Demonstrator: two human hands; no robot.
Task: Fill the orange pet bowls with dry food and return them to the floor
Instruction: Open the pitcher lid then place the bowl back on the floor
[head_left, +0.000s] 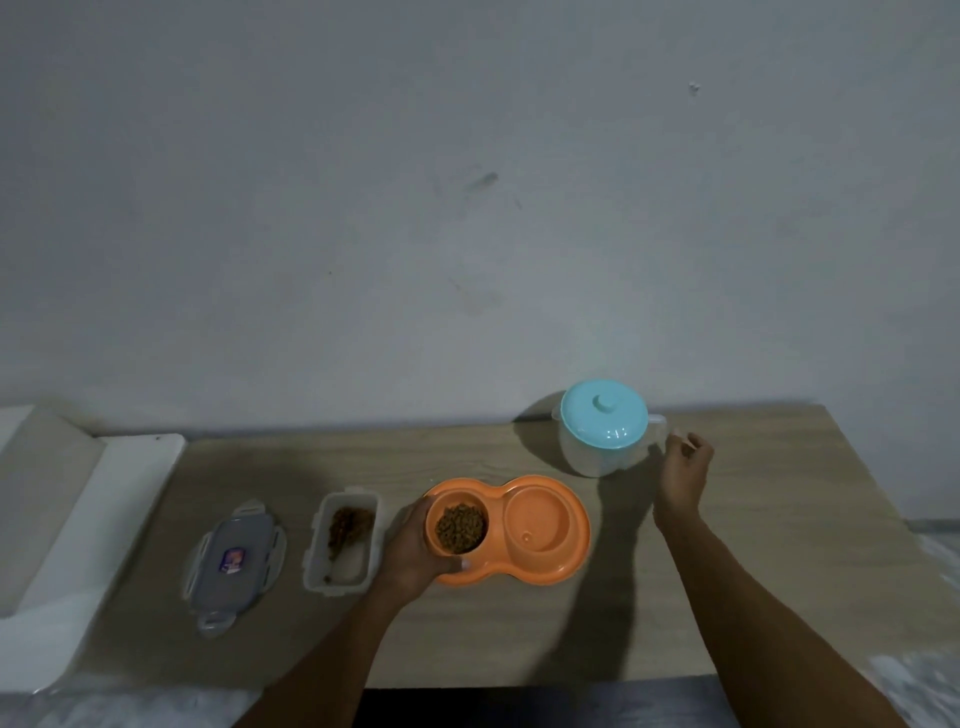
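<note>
- The table (519, 634) is the closest thing, and all the other things sit on it.
- The left hand (410, 553) holds the orange bowl (441, 506). Its fingers (422, 512) curl round the side of the bowl, with the thumb at the front.
- The bowl is full of dry food (461, 529). It sits in the left round dip of the orange tray (543, 519).
- I think the job right now is to set this bowl down snug in its dip. Keep the bowl flat so no food tips out, and press it down gently until it does not wobble.
- The right dip of the tray has no food in it, so I think that side needs filling too.
- The food box (345, 540) stands open just left of the tray, with some food left inside. Its lid (236, 564) lies flat a bit further left.
- The right hand (685, 467) hangs further back, just beside the handle (657, 422) of the jug (597, 447). Its fingers are loosely curled and hold nothing that I can see. I cannot tell if they touch the handle.
- The jug has a blue top on it and stands near the wall (467, 208).
- To carry the tray to the floor, use both hands, one at each end, and go slowly.
</note>
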